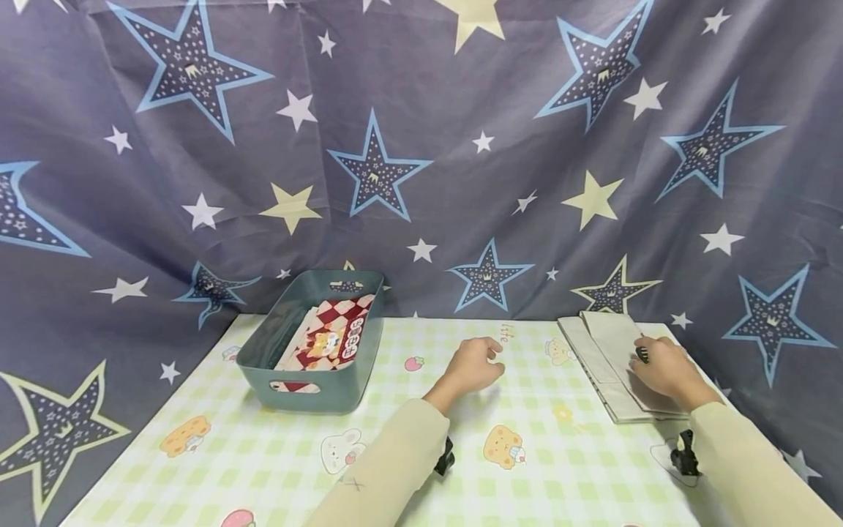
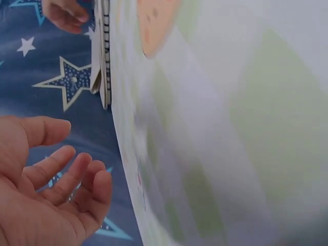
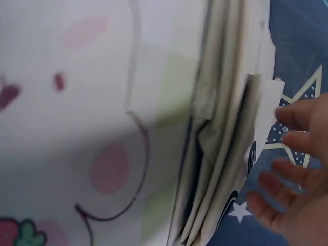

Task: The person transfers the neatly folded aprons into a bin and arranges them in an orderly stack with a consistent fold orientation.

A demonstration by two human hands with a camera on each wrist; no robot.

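Over the middle of the table, my left hand is raised with loosely bent fingers and nothing in them; the left wrist view shows the same hand. At the right, my right hand is just above a stack of flat, folded cream paper bags. In the right wrist view the fingers of this hand are spread beside the stack's folded edges, with a gap showing between them. Black print shows on the top bag, partly hidden by the hand.
A green-grey plastic basket at the back left holds flat bags with a red-and-white diamond pattern. A checkered cloth with cartoon prints covers the table. A starry curtain hangs behind it.
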